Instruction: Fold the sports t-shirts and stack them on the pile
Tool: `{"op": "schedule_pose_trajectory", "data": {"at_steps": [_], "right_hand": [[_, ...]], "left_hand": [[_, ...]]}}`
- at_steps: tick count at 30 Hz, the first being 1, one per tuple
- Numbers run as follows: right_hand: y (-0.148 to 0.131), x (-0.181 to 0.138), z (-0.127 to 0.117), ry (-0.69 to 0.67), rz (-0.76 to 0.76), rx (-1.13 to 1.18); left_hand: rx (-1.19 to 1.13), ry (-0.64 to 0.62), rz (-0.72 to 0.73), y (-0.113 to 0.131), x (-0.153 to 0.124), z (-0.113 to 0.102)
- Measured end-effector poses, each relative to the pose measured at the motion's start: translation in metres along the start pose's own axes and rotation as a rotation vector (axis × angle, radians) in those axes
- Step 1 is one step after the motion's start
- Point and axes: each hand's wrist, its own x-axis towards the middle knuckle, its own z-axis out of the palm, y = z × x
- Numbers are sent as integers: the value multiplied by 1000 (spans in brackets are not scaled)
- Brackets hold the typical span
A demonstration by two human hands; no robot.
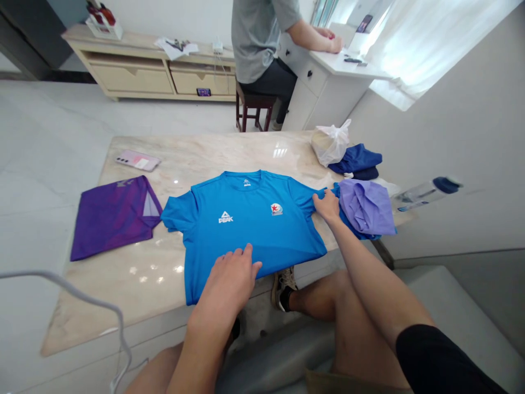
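Note:
A blue T-shirt [262, 235] with a white chest logo and a small badge lies front side up across the table, its lower part over the near edge. My left hand [233, 271] rests flat on its lower front, fingers stretched out and holding nothing. At the shirt's sleeve on the right, my right hand [327, 204] is closed, with the sleeve's end pinched between thumb and fingers. Close beside that hand sits a pile of clothes with a lilac garment [365, 205] on top. A folded purple garment [112, 219] lies to the left of the shirt.
The marble-topped table [118, 306] also bears a phone [138, 160], a white plastic bag [331, 142], dark blue clothes [356, 160] and a clear bottle [424, 194]. A grey cable [94, 303] hangs at left. Beyond, another person [262, 44] sits at a white desk.

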Motion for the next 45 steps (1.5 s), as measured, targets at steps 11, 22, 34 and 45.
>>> {"op": "schedule_pose_trajectory", "data": {"at_steps": [11, 22, 34, 45], "right_hand": [[-90, -76, -21, -78, -530, -263], [-87, -101, 7, -319, -813, -271], [-52, -67, 48, -281, -760, -195], [-71, -76, 42, -504, -1013, -92]], "left_hand": [[-48, 46, -41, -11, -5, 4], [-1, -64, -88, -14, -6, 2], [-78, -55, -54, -5, -4, -5], [-108, -10, -50, -10, -7, 0]]}}
